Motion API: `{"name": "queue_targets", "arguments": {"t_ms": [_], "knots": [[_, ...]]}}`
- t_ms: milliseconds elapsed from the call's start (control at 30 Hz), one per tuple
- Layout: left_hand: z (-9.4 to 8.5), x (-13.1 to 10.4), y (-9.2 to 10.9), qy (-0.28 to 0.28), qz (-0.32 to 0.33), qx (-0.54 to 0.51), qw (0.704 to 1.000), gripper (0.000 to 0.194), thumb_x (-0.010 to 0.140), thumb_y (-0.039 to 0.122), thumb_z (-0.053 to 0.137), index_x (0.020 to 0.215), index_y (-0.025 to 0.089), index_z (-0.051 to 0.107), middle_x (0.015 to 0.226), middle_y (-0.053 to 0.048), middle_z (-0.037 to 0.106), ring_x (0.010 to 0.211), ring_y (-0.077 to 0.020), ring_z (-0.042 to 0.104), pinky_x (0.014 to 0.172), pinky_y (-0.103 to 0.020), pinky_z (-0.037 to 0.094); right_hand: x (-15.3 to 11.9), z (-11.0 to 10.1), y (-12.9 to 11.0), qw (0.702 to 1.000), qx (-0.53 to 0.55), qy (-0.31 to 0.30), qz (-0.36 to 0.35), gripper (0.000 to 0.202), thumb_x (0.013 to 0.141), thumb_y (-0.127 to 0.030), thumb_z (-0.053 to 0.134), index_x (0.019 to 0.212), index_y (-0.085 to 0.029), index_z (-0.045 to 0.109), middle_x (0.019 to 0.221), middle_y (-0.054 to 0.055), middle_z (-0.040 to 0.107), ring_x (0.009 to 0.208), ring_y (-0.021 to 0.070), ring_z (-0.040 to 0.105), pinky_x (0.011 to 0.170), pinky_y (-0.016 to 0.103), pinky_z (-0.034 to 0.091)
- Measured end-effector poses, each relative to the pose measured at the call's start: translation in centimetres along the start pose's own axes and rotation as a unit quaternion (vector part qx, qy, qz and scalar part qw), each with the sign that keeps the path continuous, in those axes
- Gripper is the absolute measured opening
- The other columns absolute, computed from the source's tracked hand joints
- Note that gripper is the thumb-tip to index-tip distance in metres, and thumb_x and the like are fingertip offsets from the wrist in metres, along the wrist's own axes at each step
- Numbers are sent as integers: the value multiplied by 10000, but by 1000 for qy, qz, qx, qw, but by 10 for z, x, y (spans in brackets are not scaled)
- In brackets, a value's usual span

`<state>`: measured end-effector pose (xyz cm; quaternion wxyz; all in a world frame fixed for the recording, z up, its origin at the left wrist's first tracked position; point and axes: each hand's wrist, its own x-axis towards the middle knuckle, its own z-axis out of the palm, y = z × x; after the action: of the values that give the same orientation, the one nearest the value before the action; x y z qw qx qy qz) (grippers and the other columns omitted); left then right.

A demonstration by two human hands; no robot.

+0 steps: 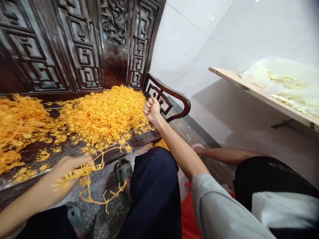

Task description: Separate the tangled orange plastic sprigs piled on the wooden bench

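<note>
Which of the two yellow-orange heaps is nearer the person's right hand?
The right heap, beside the armrest: the right hand, a closed fist, is by its edge. The left heap lies farther off, at the picture's left edge.

Branched yel-orange sprig (83,171), stems curved, nr big heap of sm. yel pieces (104,114).

1. A carved dark-wood bench (116,63) rises beyond the left-hand grip (71,163), its back set with fretwork panels.
2. A curved armrest (183,99) closes the bench, right of the grip.
3. Farther right, I see light glinting off pale tiled wall (184,36).
4. A wooden tabletop (230,74) juts out, far right.
5. Speckled grey floor (97,219) lies below the grip.
</note>
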<state>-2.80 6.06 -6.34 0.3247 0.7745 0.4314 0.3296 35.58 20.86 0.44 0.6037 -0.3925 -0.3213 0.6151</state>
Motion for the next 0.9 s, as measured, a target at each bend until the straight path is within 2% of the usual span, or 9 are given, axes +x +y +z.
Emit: {"name": "queue_targets", "arguments": {"t_ms": [133,200,267,333,433,533,667,767,900], "knots": [[1,-25,1,-6,-44,44,998,321,929,527,696,1132,367,885,1168,-52,854,1020,-355,779,911,-399,625,12,-19,27,975,-219,-17,30,591,1011,-671,647,687,-235,415,595,-88,248,529,95,132,494,236,120],[1,-16,15,-24,-52,40,998,315,950,510,652,1028,301,873,1057,-71,853,941,-339,772,860,-385,609,17,-5,39,955,-292,-56,-26,573,983,-719,668,739,-207,590,672,-28,459,587,112,353,549,229,296],[-2,-2,31,-44,-38,39,998,302,960,453,597,910,249,814,901,-65,818,791,-284,734,739,-343,564,23,17,44,933,-335,-100,-83,549,1000,-724,649,818,-208,695,914,47,660,855,161,579,782,271,480],[-6,10,44,-59,-10,54,997,283,951,409,556,823,222,726,758,-43,745,645,-227,657,631,-314,481,26,40,46,904,-382,-150,-120,504,1018,-695,659,860,-220,720,1128,73,701,1129,214,607,1063,347,471],[-11,16,53,-61,7,114,992,260,960,388,533,827,207,664,677,-22,671,560,-190,593,580,-303,389,24,68,50,858,-437,-212,-168,557,1056,-699,598,773,-220,631,1021,74,645,1115,245,582,1178,419,417],[-16,17,55,-70,-12,206,976,232,967,367,526,908,205,682,705,-42,682,616,-226,635,596,-316,356,14,91,57,846,-428,-275,-161,598,1046,-754,563,794,-213,601,992,76,636,1077,242,580,1094,399,494],[-22,16,57,-98,-12,292,951,194,896,289,531,950,216,702,769,-68,709,693,-267,668,636,-331,370,-3,118,65,856,-353,-378,15,632,985,-818,599,1080,-198,674,1130,104,722,963,208,662,768,283,574],[-25,12,55,-114,-7,318,941,208,850,236,525,966,216,696,802,-77,719,720,-275,675,648,-335,378,-10,133,76,844,-327,-417,89,609,969,-797,657,978,-188,635,770,8,635,595,111,518,498,205,401],[-28,5,47,-117,-7,323,939,250,836,194,506,1009,213,685,793,-76,708,724,-279,660,652,-341,362,-7,130,86,863,-291,-411,47,665,901,-695,833,739,-217,400,570,-125,296,476,34,208,429,170,159]]}}
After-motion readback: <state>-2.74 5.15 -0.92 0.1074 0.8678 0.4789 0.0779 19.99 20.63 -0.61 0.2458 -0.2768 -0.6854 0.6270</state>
